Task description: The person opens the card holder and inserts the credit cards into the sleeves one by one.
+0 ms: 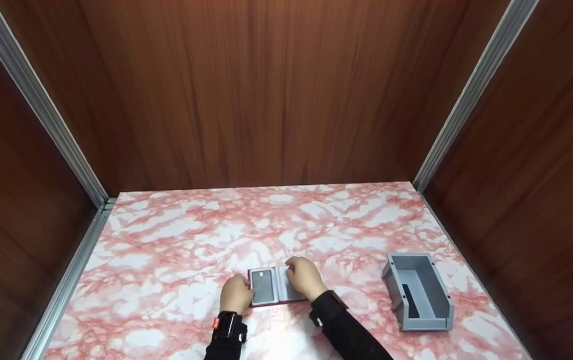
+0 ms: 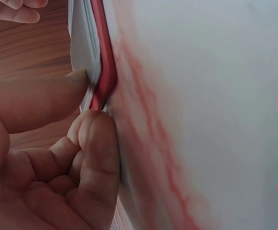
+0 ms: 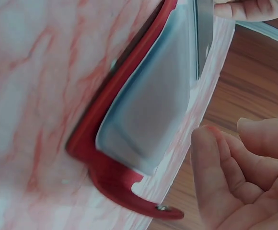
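A red card holder [image 1: 275, 303] lies opened out on the table, with clear plastic sleeves [image 3: 151, 100] inside and a snap strap [image 3: 129, 201] at its right end. A grey card [image 1: 262, 287] shows in its left half. My left hand [image 1: 236, 294] pinches the left edge, thumb on the sleeves and curled fingers [image 2: 100, 143] at the red cover. Over the right half is my right hand [image 1: 308, 280]. In the right wrist view its thumb and bent fingers [image 3: 206, 158] stand apart with nothing between them, beside the sleeves.
A grey plastic bin [image 1: 444, 285] stands on the right of the table, with a black strip [image 1: 410, 301] inside along its left wall. Brown wood-grain panels [image 1: 266, 100] with metal corner posts [image 1: 51, 110] enclose the red-and-white marbled table [image 1: 176, 240].
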Demonstrator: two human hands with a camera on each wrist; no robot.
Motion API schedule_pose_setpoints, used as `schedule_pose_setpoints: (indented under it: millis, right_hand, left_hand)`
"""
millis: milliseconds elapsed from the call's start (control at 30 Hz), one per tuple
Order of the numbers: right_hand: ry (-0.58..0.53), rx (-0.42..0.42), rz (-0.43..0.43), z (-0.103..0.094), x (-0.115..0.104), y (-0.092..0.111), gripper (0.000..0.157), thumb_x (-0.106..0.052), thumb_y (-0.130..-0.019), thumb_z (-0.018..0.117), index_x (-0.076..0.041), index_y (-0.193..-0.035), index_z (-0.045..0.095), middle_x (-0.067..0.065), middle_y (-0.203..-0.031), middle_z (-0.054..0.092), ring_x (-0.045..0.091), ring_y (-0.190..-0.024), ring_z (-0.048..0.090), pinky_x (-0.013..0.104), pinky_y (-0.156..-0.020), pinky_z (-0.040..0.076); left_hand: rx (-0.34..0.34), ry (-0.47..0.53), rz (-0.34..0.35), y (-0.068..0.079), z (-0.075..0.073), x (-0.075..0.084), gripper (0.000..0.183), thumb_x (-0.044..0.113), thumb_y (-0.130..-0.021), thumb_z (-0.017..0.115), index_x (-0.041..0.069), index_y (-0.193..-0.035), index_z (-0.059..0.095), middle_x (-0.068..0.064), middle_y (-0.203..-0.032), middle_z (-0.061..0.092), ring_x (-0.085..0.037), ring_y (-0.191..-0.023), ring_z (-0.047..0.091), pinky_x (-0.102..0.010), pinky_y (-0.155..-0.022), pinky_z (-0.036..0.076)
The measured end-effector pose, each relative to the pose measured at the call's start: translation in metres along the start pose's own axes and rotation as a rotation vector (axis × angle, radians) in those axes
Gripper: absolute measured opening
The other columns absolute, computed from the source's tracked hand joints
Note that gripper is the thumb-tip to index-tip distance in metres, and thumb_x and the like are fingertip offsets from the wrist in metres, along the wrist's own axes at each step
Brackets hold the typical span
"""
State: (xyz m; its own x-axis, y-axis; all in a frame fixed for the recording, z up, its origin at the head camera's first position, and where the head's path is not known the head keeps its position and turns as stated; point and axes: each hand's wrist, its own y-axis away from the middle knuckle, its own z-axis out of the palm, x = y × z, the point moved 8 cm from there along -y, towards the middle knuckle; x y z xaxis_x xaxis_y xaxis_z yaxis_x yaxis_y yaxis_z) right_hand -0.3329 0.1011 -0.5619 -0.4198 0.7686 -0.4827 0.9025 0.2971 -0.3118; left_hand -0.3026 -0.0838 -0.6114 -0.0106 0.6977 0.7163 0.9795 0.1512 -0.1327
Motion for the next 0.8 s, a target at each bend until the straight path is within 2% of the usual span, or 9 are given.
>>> schedule_pose_setpoints:
  millis: [400, 800]
  right_hand:
    - [0.078, 0.052, -0.018, -0.0029, 0.0062, -0.0011, 0.014, 0.005, -0.081, 0.067, 0.004, -0.095, 0.067, 0.012, -0.082, 0.067, 0.032, -0.081, 0.066, 0.044, -0.076, 0.052]
    - [0.141, 0.061, -0.061, -0.0008, 0.0063, -0.0012, 0.013, 0.004, -0.078, 0.074, 0.001, -0.089, 0.068, 0.011, -0.081, 0.067, 0.031, -0.078, 0.066, 0.042, -0.072, 0.052]
  left_hand:
    - [0.011, 0.007, 0.006, -0.0008, 0.0008, -0.0019, 0.019, 0.006, -0.07, 0.079, 0.001, -0.079, 0.063, -0.008, -0.072, 0.063, -0.03, -0.07, 0.061, -0.045, -0.071, 0.05]
    - [0.014, 0.008, 0.002, -0.0006, 0.0005, -0.0019, 0.02, 0.006, -0.07, 0.079, 0.001, -0.08, 0.063, -0.007, -0.072, 0.063, -0.03, -0.071, 0.061, -0.045, -0.072, 0.05]
